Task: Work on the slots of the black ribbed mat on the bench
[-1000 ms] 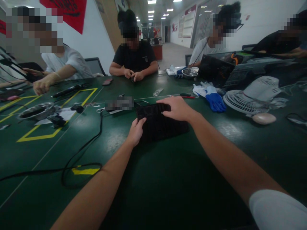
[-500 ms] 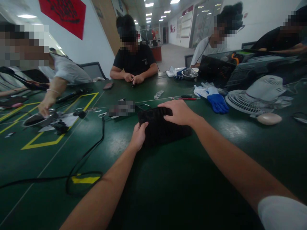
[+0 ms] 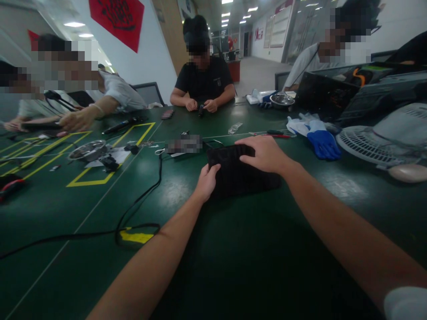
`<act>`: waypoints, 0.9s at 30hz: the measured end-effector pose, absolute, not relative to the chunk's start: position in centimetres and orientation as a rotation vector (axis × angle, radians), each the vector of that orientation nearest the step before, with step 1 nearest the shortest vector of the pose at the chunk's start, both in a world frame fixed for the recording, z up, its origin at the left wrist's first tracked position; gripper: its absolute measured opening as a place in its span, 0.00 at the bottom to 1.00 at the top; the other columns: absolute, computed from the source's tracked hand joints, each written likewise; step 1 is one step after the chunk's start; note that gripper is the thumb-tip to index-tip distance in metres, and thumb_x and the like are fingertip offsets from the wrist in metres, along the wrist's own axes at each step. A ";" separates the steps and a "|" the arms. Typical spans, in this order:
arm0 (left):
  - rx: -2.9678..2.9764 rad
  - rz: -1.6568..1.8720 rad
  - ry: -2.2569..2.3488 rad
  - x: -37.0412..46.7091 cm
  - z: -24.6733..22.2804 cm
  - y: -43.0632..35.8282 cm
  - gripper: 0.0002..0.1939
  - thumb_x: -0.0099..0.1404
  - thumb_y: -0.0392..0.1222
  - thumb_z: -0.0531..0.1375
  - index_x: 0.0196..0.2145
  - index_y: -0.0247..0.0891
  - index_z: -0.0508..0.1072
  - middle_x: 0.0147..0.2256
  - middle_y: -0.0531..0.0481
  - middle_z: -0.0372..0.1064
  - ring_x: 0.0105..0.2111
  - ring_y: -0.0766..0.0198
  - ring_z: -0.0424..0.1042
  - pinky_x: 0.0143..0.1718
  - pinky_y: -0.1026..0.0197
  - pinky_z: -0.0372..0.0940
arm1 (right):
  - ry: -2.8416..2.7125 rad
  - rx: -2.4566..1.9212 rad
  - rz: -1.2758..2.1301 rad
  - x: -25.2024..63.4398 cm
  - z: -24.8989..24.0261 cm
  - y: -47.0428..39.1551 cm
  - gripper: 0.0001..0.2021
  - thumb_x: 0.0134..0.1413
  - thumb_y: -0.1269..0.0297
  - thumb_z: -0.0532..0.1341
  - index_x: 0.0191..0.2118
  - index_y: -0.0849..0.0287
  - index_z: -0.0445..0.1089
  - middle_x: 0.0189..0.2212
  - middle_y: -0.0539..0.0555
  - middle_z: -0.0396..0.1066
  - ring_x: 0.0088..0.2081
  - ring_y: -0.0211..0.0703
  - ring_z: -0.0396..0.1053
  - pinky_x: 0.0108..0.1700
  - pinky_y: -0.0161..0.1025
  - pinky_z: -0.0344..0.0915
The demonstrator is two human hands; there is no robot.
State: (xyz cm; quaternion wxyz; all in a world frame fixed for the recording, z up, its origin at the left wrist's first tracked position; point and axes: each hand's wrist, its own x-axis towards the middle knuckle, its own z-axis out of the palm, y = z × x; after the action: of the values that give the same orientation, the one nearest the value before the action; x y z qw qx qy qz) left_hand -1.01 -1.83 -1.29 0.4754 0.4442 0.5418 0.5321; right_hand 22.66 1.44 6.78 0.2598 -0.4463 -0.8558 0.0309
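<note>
A flat, black, roughly rectangular object (image 3: 245,175) lies in front of me; it is too dark to tell its kind. My left hand (image 3: 207,181) grips its left edge, thumb on top and the other fingers mostly hidden. Over its far edge rests my right hand (image 3: 267,153), the fingers reaching across the top and the thumb pressed on the surface. Just beyond stands a small blurred box (image 3: 183,145) with a white loop beside it. A black cable (image 3: 143,198) runs from there toward the left.
To the right are blue-and-white gloves (image 3: 323,143), a white fan (image 3: 363,142) and red-handled tools (image 3: 278,135). A metal bowl (image 3: 87,151) and small black parts (image 3: 108,163) lie left, near yellow tape. Co-workers sit around the green table (image 3: 253,249).
My view has swung left, so everything sits further right. Both hands keep their hold on the black object. The co-worker at left has drawn a hand away from the metal bowl.
</note>
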 end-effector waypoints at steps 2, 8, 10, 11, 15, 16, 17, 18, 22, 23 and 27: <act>1.097 1.304 1.317 -1.1 -1.3 -1.8 0.14 0.63 0.53 0.68 0.41 0.41 0.80 0.43 0.45 0.83 0.52 0.42 0.80 0.57 0.45 0.74 | -2.318 -1.215 0.091 22.6 6.8 1.5 0.25 0.65 0.59 0.66 0.65 0.54 0.78 0.63 0.60 0.81 0.63 0.65 0.77 0.67 0.66 0.64; 1.101 1.325 1.310 -1.2 -1.5 -1.7 0.17 0.60 0.55 0.68 0.40 0.41 0.80 0.43 0.45 0.82 0.50 0.45 0.80 0.55 0.48 0.73 | -2.324 -1.199 0.087 22.7 6.6 1.8 0.24 0.67 0.59 0.64 0.65 0.53 0.78 0.64 0.59 0.80 0.64 0.65 0.76 0.68 0.66 0.63; 1.087 1.340 1.312 -1.1 -1.5 -1.8 0.17 0.59 0.55 0.68 0.40 0.40 0.80 0.41 0.45 0.82 0.49 0.46 0.80 0.53 0.49 0.73 | -2.331 -1.190 0.085 22.8 6.6 1.9 0.24 0.67 0.60 0.64 0.66 0.53 0.78 0.64 0.59 0.80 0.64 0.65 0.76 0.68 0.66 0.63; 1.076 1.349 1.311 -1.0 -1.4 -1.8 0.18 0.59 0.55 0.69 0.39 0.40 0.80 0.41 0.45 0.82 0.48 0.46 0.81 0.53 0.49 0.73 | -2.335 -1.186 0.086 22.8 6.5 1.9 0.24 0.67 0.60 0.64 0.66 0.54 0.78 0.64 0.60 0.80 0.64 0.65 0.76 0.68 0.66 0.63; 1.042 1.359 1.301 -0.9 -1.3 -1.8 0.17 0.57 0.54 0.70 0.38 0.41 0.80 0.40 0.45 0.83 0.48 0.46 0.82 0.52 0.50 0.74 | -2.347 -1.191 0.093 22.9 6.6 2.0 0.24 0.68 0.61 0.64 0.67 0.54 0.77 0.65 0.60 0.79 0.65 0.66 0.76 0.68 0.66 0.64; 1.040 1.361 1.297 -0.9 -1.3 -1.8 0.17 0.57 0.54 0.70 0.38 0.41 0.80 0.40 0.45 0.83 0.47 0.46 0.82 0.52 0.50 0.75 | -2.352 -1.199 0.093 22.9 6.7 2.0 0.24 0.68 0.61 0.64 0.67 0.54 0.77 0.65 0.60 0.79 0.65 0.66 0.75 0.68 0.67 0.64; 1.041 1.363 1.293 -0.9 -1.3 -1.8 0.17 0.57 0.54 0.70 0.38 0.41 0.80 0.39 0.45 0.83 0.47 0.45 0.82 0.52 0.49 0.75 | -2.357 -1.207 0.096 22.9 6.7 2.0 0.24 0.68 0.61 0.64 0.67 0.53 0.77 0.65 0.60 0.79 0.65 0.65 0.75 0.68 0.66 0.64; 1.042 1.365 1.289 -0.9 -1.3 -1.7 0.16 0.57 0.54 0.70 0.38 0.41 0.80 0.39 0.45 0.83 0.47 0.44 0.82 0.52 0.48 0.75 | -2.364 -1.212 0.101 22.9 6.8 2.0 0.24 0.68 0.61 0.64 0.68 0.52 0.76 0.65 0.59 0.79 0.65 0.65 0.75 0.68 0.66 0.63; 1.038 1.371 1.297 -1.0 -1.5 -1.5 0.17 0.56 0.54 0.71 0.38 0.41 0.81 0.38 0.45 0.84 0.48 0.43 0.83 0.52 0.47 0.76 | -2.391 -1.206 0.120 23.1 7.0 2.0 0.25 0.69 0.62 0.63 0.69 0.53 0.75 0.67 0.59 0.78 0.67 0.64 0.74 0.69 0.66 0.62; 1.032 1.371 1.303 -1.0 -1.5 -1.5 0.17 0.56 0.54 0.71 0.38 0.41 0.81 0.39 0.45 0.84 0.48 0.43 0.83 0.53 0.47 0.76 | -2.396 -1.201 0.122 23.1 7.0 2.0 0.25 0.69 0.62 0.63 0.69 0.54 0.75 0.67 0.60 0.78 0.67 0.64 0.74 0.69 0.66 0.62; 1.024 1.344 1.313 -1.1 -1.4 -1.4 0.19 0.55 0.55 0.70 0.39 0.40 0.81 0.41 0.43 0.84 0.50 0.43 0.82 0.54 0.47 0.75 | -2.411 -1.188 0.130 23.2 7.1 2.0 0.25 0.68 0.63 0.64 0.69 0.55 0.75 0.67 0.61 0.77 0.67 0.64 0.73 0.70 0.65 0.62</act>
State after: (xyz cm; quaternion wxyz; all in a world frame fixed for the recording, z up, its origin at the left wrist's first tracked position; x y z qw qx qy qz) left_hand -1.06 -1.37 -1.42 0.4803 0.4196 0.5381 0.5511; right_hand 23.20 1.98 7.15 0.2236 -0.4302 -0.8733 0.0470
